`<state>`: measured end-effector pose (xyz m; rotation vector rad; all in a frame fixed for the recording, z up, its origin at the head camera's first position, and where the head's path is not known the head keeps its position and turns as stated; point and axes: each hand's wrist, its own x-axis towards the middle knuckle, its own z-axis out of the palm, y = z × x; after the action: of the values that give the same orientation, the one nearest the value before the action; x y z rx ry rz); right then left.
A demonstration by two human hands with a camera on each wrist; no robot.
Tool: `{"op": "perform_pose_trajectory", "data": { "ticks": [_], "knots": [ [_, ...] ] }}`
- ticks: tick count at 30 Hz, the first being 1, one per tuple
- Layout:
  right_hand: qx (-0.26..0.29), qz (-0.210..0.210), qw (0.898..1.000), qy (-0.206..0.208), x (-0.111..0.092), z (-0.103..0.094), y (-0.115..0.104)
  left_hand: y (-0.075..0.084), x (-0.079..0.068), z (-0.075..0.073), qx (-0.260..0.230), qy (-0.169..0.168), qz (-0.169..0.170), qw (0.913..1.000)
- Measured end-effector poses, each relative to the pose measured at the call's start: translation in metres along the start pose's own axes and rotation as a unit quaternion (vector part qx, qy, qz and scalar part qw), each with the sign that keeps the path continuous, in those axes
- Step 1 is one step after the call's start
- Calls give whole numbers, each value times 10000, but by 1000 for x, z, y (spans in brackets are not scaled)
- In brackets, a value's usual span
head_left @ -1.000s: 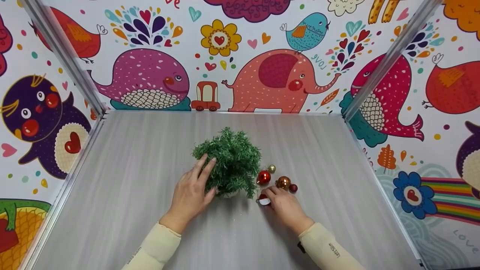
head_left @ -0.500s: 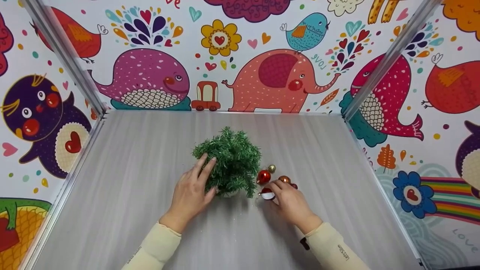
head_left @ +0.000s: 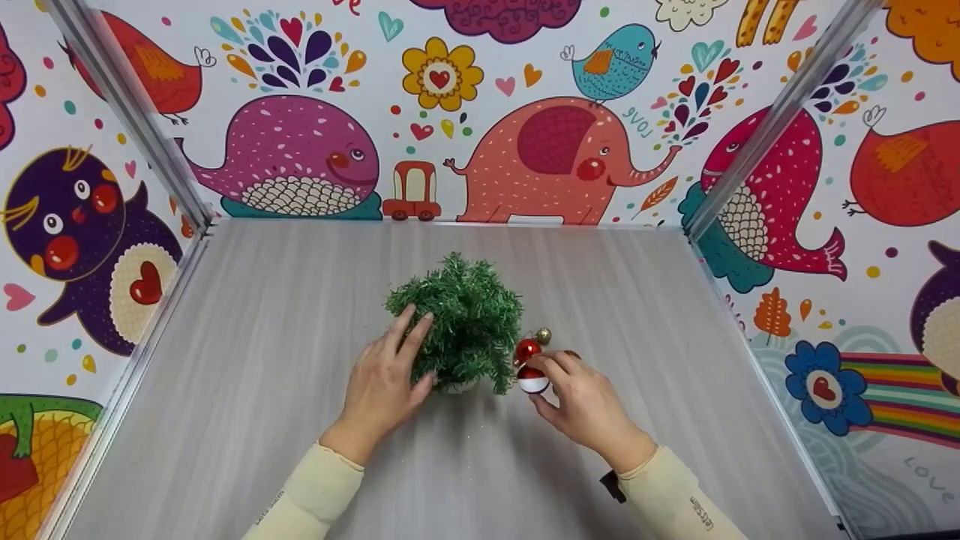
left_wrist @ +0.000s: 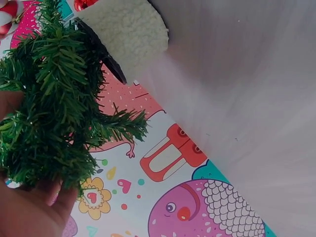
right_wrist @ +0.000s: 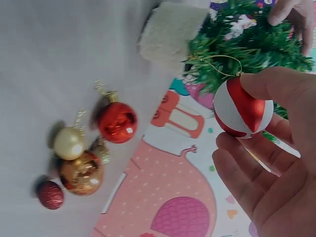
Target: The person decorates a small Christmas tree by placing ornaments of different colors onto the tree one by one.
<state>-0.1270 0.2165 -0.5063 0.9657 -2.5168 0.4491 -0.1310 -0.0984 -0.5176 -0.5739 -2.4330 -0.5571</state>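
A small artificial Christmas tree point(head_left: 469, 315) stands on the table, its base wrapped in pale fleecy cloth point(left_wrist: 126, 37). My left hand point(head_left: 381, 386) holds it from the left, with thumb and fingers on opposite sides of the branches; some fingertips are hidden in the foliage. Right of the tree, my right hand point(head_left: 589, 405) pinches a red-and-white Christmas bauble point(right_wrist: 243, 106) between thumb and fingers, raised above the table. A gold hanging loop point(right_wrist: 222, 61) extends from the bauble's cap toward the tree.
Several other baubles lie right of the tree: shiny red point(right_wrist: 117, 122), pale gold point(right_wrist: 69, 143), copper point(right_wrist: 81, 174), dark red glitter point(right_wrist: 51, 195) and small gold glitter point(right_wrist: 102, 152). Patterned panels point(head_left: 420, 135) with metal corner posts point(head_left: 135, 120) bound the grey table point(head_left: 262, 450).
My right hand has lifted the red-and-white bauble and shifted slightly right, turning so more of the bauble shows. It now covers most of the copper bauble in the head view. My left hand stays on the tree.
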Motion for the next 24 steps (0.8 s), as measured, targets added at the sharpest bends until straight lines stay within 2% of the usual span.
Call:
{"op": "perform_pose_trajectory", "data": {
  "ticks": [8, 15, 24],
  "knots": [
    [280, -118, 9995, 72, 7, -8, -14, 2, 1, 1, -81, 52, -10, 10000],
    [540, -392, 9971, 373, 12, -5, -20, 4, 1, 0, -73, 72, -66, 9999],
    [824, -301, 9950, 478, 15, -3, -30, 8, 2, -1, 162, 307, 263, 9991]
  ]
}}
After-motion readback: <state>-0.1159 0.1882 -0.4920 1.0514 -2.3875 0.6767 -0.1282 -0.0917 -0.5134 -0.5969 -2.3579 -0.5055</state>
